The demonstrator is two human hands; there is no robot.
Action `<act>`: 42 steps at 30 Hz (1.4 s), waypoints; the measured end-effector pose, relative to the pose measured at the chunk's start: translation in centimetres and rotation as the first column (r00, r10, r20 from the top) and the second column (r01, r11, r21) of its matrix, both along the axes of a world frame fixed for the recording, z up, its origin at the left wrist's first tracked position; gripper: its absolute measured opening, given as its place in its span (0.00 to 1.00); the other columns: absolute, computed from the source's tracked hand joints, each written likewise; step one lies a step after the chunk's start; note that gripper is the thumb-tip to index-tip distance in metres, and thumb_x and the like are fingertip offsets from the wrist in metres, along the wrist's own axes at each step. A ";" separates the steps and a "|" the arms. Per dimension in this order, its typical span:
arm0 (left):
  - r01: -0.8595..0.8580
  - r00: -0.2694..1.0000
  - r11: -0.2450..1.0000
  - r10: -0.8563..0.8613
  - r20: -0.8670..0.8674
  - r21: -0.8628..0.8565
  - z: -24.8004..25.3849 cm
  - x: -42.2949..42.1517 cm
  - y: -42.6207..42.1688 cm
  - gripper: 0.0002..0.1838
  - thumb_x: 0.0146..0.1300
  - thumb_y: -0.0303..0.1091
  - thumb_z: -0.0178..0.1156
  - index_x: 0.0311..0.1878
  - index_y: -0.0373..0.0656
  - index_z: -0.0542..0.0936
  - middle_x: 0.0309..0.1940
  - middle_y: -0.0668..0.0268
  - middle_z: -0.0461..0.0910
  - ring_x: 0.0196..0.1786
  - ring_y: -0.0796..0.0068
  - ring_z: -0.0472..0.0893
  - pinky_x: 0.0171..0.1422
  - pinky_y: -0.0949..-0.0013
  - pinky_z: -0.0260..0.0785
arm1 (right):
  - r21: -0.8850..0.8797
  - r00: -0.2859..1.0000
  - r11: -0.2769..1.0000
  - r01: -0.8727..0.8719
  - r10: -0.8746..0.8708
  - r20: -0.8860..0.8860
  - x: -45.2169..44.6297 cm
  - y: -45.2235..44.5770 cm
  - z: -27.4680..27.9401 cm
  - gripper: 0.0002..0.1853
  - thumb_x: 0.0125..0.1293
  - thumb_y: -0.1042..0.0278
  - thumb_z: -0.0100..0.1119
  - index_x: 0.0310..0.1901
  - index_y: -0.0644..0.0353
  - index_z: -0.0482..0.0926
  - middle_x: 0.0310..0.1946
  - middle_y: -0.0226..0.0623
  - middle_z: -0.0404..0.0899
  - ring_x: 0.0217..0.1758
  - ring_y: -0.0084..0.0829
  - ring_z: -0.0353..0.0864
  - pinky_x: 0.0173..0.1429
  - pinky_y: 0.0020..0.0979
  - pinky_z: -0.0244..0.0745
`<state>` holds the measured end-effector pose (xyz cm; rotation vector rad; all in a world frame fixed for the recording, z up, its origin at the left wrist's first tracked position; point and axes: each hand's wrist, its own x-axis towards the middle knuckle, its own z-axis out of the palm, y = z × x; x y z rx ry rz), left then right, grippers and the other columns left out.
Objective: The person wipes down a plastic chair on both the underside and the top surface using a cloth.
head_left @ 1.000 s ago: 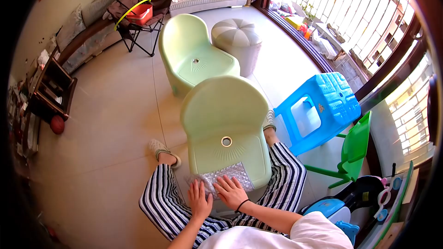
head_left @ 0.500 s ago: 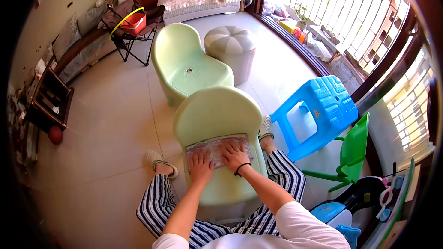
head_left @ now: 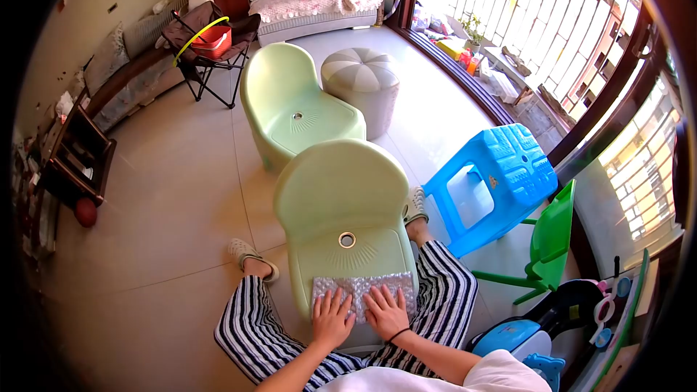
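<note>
A flat strip of silvery bubble wrap (head_left: 364, 284) lies across the front of the seat of the nearer pale green chair (head_left: 341, 189), which stands between my knees. On the wrap's left part rests my left hand (head_left: 332, 318), palm down with fingers spread. My right hand (head_left: 386, 312) lies flat on its right part, fingers also apart, a dark band at the wrist. The hole in the seat shows beyond the wrap.
Behind stand a second pale green chair (head_left: 294, 105) and a round striped pouf (head_left: 361, 91). At right are a blue stool (head_left: 497, 181), a green chair (head_left: 549, 243) and stacked items. A folding chair holds a red basket (head_left: 213, 43).
Both hands and the bubble wrap have moved from the middle of the seat back toward its front edge, uncovering the hole. A second ago the wrap lay tilted there.
</note>
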<state>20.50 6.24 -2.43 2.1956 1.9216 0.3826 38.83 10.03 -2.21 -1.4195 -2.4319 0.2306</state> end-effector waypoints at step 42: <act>-0.007 0.999 0.999 0.008 -0.049 0.036 -1.6 -0.7 3.6 0.29 0.62 0.54 0.56 0.64 0.54 0.74 0.70 0.57 0.64 0.73 0.54 0.60 0.76 0.49 0.45 | 0.014 0.997 0.997 -0.075 0.075 -0.015 -0.4 5.2 -1.1 0.22 0.65 0.58 0.54 0.61 0.45 0.74 0.63 0.34 0.72 0.68 0.38 0.68 0.71 0.51 0.55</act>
